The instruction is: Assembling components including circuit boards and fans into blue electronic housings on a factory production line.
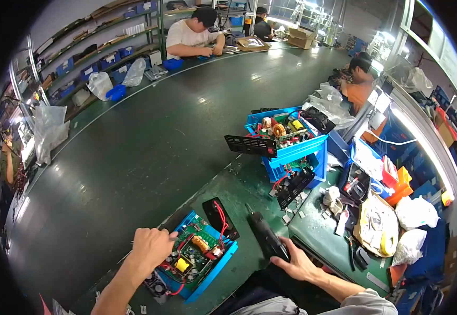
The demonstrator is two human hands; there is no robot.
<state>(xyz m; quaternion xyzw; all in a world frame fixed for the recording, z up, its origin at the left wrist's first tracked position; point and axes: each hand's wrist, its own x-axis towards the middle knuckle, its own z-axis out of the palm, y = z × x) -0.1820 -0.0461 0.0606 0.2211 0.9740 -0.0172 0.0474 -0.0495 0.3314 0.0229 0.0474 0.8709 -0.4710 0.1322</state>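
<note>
A green circuit board (203, 231) with coils, a yellow transformer and red wires sits in a blue open casing (215, 274) on the bench before me. My left hand (152, 248) is closed, knuckles up, at the casing's left edge; whatever its fingers hold is hidden. In my right hand (297, 262) is a black electric screwdriver (264, 232), lying along the bench to the right of the casing with its tip pointing away from me. A black end panel (221, 216) lies at the casing's far end, and a fan (156, 286) at its near end.
Beyond the screwdriver, stacked blue bins (296, 152) hold more circuit assemblies. At right, a green mat (312, 231) carries pliers (350, 252), tape and bags. A long dark green belt (149, 142) curves past. Co-workers sit at the far side (194, 39) and right (362, 86).
</note>
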